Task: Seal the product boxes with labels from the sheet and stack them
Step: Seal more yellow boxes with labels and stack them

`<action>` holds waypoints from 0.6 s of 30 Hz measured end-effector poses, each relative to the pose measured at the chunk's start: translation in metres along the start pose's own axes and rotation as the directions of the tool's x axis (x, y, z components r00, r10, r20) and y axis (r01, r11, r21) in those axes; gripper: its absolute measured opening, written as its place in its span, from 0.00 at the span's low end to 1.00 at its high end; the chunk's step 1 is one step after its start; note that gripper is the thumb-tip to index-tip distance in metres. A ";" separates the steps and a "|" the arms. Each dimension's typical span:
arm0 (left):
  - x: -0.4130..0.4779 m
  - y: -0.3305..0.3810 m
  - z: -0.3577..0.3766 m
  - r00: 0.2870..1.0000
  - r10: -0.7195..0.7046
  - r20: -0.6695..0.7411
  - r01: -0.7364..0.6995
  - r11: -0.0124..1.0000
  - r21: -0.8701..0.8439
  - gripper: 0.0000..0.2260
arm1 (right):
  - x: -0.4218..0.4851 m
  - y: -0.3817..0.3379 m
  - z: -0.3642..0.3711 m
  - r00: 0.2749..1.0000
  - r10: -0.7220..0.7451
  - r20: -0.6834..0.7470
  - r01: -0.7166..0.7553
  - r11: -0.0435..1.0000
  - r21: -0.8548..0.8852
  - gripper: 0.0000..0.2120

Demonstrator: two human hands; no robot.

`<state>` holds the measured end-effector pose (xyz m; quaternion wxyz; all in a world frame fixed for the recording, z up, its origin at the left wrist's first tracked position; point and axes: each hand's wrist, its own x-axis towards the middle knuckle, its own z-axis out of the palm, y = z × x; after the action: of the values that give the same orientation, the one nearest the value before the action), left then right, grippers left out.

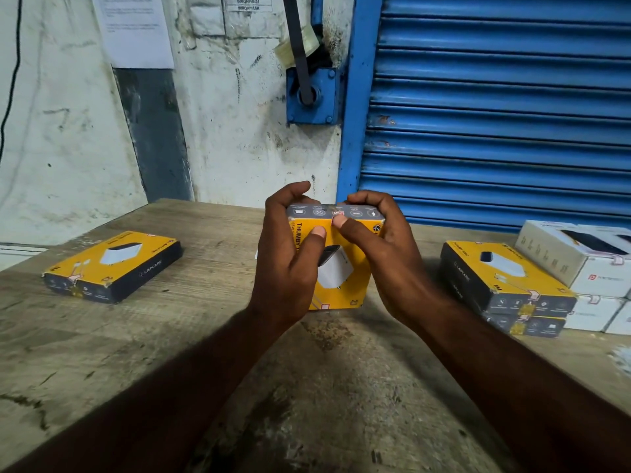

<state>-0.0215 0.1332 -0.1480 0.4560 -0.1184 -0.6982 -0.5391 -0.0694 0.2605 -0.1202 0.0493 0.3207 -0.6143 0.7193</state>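
A yellow and dark product box (345, 268) stands tilted above the middle of the wooden table (170, 336), held between both hands. My left hand (286, 264) grips its left side, thumb on the yellow face. My right hand (386, 257) grips the right side, and its thumb presses a small label (338, 213) over the top edge. Another yellow box (112, 266) lies flat at the left. Two yellow boxes (505, 278) sit stacked at the right. The label sheet is not in view.
White product boxes (580, 268) are piled at the far right beside the yellow stack. A blue roller shutter (495, 114) and a stained white wall (222, 131) rise behind the table. Bare tabletop lies in front of my forearms.
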 end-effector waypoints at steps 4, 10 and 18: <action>0.004 -0.003 -0.004 0.997 0.064 0.038 -0.068 0.992 0.109 0.23 | 0.002 -0.004 0.000 0.996 0.088 -0.005 -0.087 0.988 0.128 0.12; 0.008 -0.006 -0.004 0.979 0.189 0.070 -0.200 0.961 0.193 0.24 | 0.006 -0.011 0.000 0.982 0.187 0.029 -0.187 0.938 0.292 0.13; 0.010 -0.014 -0.005 0.965 0.229 0.126 -0.255 0.935 0.248 0.27 | 0.006 -0.009 0.003 0.965 0.261 0.002 -0.245 0.902 0.355 0.16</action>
<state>-0.0339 0.1204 -0.1499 0.4966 -0.1678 -0.7643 -0.3756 -0.0687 0.2580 -0.1089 -0.0889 0.2254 -0.5106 0.8250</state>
